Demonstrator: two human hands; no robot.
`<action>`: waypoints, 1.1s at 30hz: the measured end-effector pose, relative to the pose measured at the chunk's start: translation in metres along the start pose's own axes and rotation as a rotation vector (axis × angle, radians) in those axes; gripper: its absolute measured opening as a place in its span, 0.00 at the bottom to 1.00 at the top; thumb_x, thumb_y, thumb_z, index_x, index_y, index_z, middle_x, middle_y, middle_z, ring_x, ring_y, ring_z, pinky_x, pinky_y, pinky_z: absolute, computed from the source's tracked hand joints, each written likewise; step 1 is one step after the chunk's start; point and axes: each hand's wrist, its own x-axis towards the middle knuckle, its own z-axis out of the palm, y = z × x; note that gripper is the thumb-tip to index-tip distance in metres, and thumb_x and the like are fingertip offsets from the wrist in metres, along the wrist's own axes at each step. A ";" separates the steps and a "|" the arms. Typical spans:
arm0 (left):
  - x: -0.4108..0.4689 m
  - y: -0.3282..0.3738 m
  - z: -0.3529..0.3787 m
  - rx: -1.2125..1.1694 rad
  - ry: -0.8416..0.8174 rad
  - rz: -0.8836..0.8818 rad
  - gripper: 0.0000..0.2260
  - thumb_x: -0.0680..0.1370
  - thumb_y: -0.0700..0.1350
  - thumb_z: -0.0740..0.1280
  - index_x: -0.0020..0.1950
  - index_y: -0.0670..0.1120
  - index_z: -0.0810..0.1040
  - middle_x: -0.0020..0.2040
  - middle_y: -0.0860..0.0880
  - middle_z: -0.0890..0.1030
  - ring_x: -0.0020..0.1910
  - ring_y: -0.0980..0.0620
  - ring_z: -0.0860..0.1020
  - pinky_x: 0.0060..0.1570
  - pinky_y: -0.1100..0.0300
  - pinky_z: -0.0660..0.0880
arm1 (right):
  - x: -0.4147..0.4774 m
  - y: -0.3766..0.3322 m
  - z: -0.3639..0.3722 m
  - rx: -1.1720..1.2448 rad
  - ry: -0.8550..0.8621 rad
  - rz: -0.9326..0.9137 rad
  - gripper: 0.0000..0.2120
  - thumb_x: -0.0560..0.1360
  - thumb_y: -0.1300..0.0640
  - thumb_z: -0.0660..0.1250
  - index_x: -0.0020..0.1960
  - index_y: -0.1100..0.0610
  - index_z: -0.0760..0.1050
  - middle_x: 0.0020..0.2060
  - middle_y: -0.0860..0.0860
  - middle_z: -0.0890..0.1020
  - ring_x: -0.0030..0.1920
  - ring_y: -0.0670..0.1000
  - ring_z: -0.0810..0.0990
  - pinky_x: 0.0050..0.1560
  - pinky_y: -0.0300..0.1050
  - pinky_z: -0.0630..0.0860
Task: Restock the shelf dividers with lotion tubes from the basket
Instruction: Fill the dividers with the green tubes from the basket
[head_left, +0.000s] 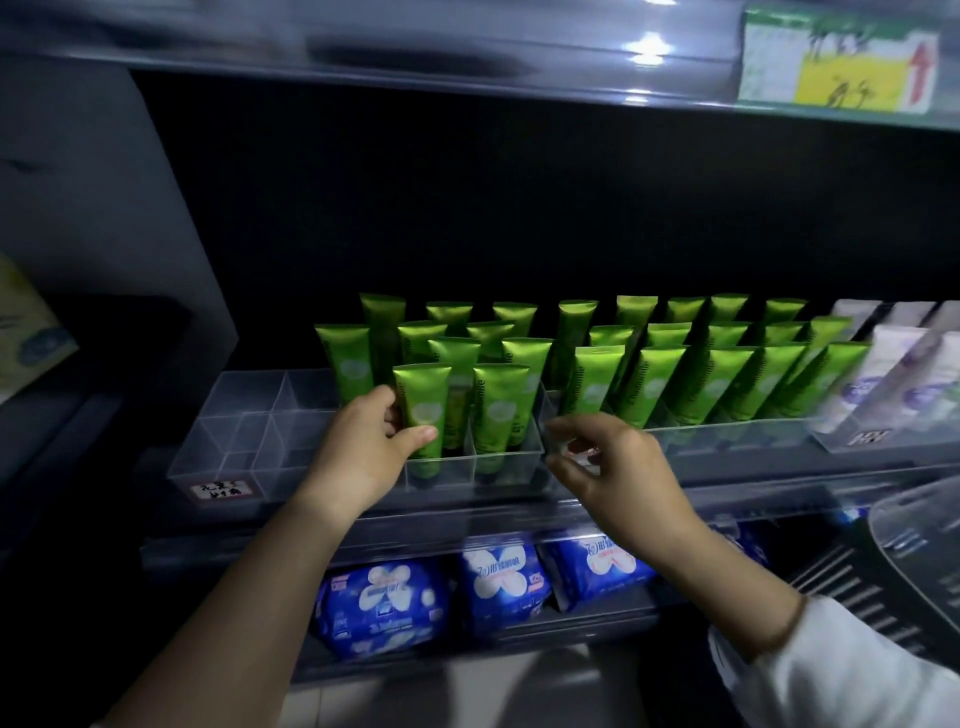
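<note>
1. The left hand is wrapped around the front-left green tube, thumb across its front and fingers behind its left side. That tube stands upright in a front slot of the clear divider, close to the shelf's front edge.
2. The right hand isn't holding any tube. Its fingers are curled narrow and pinched in at the divider's right front corner, right at the clear wall; can't tell if it's actually gripping the plastic.
3. A second tube stands upright just beside the held one, in the next front slot to the right.
4. Behind them more green tubes stand in rows across the shelf toward its right end. The ones to the right lean a bit.
5. At the shelf's left end the divider box has bare slots and a handwritten label on its front. I can't read it.
6. At the right end of the shelf there are white packs, touching the last green tubes.
7. On the shelf below sit blue packs, lined up along its front edge.
8. A clear basket shows at the right edge, lower than the tube shelf. Can't see what's in it.
9. The right arm has a white sleeve; the left forearm is bare.
</note>
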 end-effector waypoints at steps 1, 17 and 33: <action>0.000 0.000 -0.001 -0.004 -0.006 -0.005 0.10 0.73 0.46 0.71 0.51 0.44 0.77 0.49 0.47 0.79 0.49 0.49 0.77 0.49 0.53 0.75 | -0.001 0.002 0.002 0.001 -0.004 -0.003 0.14 0.72 0.59 0.69 0.58 0.55 0.78 0.51 0.49 0.82 0.46 0.43 0.75 0.47 0.33 0.71; -0.005 0.000 -0.008 0.026 -0.052 -0.006 0.10 0.71 0.42 0.73 0.50 0.47 0.77 0.49 0.50 0.80 0.51 0.53 0.78 0.49 0.59 0.73 | 0.005 0.016 0.019 -0.273 -0.037 -0.147 0.11 0.73 0.62 0.67 0.54 0.60 0.80 0.41 0.58 0.80 0.45 0.62 0.78 0.40 0.50 0.74; -0.060 0.039 -0.018 0.225 0.222 0.128 0.09 0.68 0.54 0.74 0.34 0.53 0.76 0.32 0.55 0.78 0.34 0.54 0.77 0.38 0.55 0.76 | -0.060 0.058 -0.074 -0.365 0.055 -0.129 0.17 0.68 0.57 0.68 0.56 0.58 0.78 0.45 0.55 0.81 0.48 0.59 0.80 0.45 0.46 0.77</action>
